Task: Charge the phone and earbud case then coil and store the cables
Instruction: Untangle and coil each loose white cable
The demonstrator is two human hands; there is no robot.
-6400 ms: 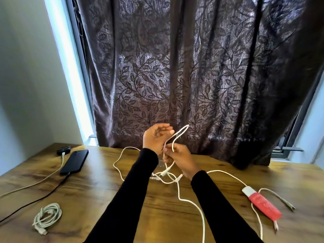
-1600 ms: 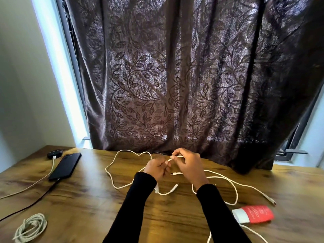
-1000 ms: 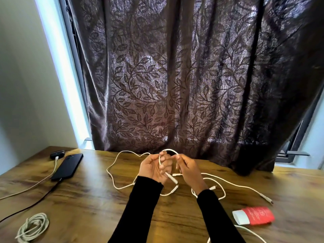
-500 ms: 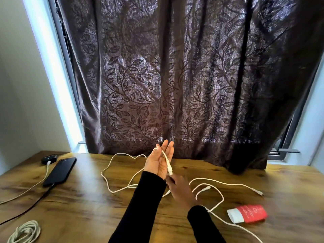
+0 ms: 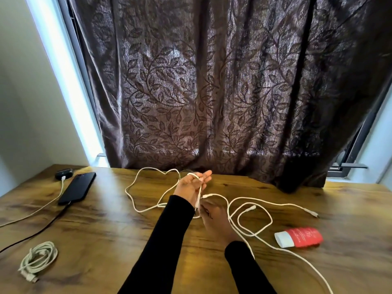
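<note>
Right hand [image 5: 214, 217] motion-blurred; white cable [image 5: 250, 211] runs off bottom edge.

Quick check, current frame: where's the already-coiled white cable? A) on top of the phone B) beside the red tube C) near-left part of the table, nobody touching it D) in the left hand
C: the coiled cable lies on the table at the near left, apart from the phone and far from both the left hand and the red tube.
</note>
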